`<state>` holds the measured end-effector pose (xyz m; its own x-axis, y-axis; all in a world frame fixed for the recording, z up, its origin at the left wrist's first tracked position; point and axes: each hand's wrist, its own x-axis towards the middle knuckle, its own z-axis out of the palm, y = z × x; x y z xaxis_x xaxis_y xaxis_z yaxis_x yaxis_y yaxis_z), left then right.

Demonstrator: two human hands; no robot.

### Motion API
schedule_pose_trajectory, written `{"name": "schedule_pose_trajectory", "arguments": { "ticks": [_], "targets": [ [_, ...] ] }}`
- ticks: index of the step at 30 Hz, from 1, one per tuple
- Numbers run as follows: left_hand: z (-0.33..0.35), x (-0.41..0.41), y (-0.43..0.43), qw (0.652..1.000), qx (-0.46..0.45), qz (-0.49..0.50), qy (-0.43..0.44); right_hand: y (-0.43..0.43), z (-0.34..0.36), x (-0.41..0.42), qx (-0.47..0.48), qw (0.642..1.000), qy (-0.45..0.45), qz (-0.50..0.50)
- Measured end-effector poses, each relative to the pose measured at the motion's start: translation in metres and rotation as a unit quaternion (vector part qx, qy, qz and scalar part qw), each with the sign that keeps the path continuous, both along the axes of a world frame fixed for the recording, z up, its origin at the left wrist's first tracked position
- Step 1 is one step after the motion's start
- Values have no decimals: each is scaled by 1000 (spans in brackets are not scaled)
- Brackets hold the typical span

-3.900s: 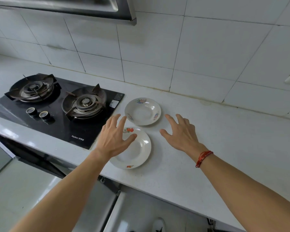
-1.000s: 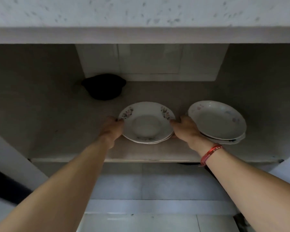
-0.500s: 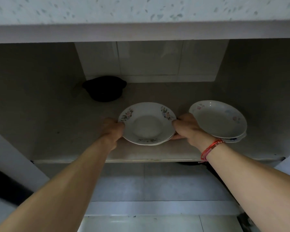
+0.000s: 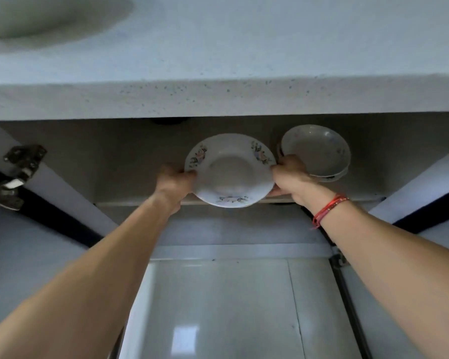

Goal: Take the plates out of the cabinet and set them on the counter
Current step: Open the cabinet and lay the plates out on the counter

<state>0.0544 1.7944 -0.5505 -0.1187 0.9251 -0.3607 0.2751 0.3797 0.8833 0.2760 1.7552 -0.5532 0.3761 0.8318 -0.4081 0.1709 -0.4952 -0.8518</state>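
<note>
I hold a white plate with flower prints (image 4: 231, 169) by its two sides, at the front edge of the cabinet shelf (image 4: 130, 161). My left hand (image 4: 175, 181) grips its left rim and my right hand (image 4: 289, 177) grips its right rim. Whether a second plate lies under it I cannot tell. A stack of white plates (image 4: 315, 151) rests on the shelf to the right, just behind my right hand. On the speckled counter (image 4: 244, 47) above, part of another plate (image 4: 49, 14) shows blurred at the top left.
The counter's thick front edge (image 4: 218, 99) overhangs the cabinet opening. Open cabinet doors stand at both sides, with a metal hinge (image 4: 13, 174) on the left one. A glossy tiled floor (image 4: 218, 307) lies below.
The plate has been lifted off the shelf and drawn toward the front edge. My view has risen and pulled back, so the counter top now shows and the dark pot is hidden.
</note>
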Motion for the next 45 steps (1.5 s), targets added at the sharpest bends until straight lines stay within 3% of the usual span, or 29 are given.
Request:
{"name": "schedule_pose_trajectory", "arguments": {
  "ticks": [11, 22, 30, 35, 45],
  "targets": [
    [94, -28, -111, 994, -104, -33, 26, -122, 84, -25, -135, 991, 4, -9],
    [226, -53, -194, 987, -147, -51, 31, -207, 221, -39, -183, 982, 38, 3],
    [331, -66, -207, 990, -119, -67, 12, -227, 333, -43, -124, 991, 57, 5],
    [386, -66, -207, 994, -77, -76, 18, -221, 388, -40, -73, 997, 20, 17],
    [426, -56, -198, 998, -27, -58, -5, -201, 440, -26, -8, 999, -17, 40]
  ]
}}
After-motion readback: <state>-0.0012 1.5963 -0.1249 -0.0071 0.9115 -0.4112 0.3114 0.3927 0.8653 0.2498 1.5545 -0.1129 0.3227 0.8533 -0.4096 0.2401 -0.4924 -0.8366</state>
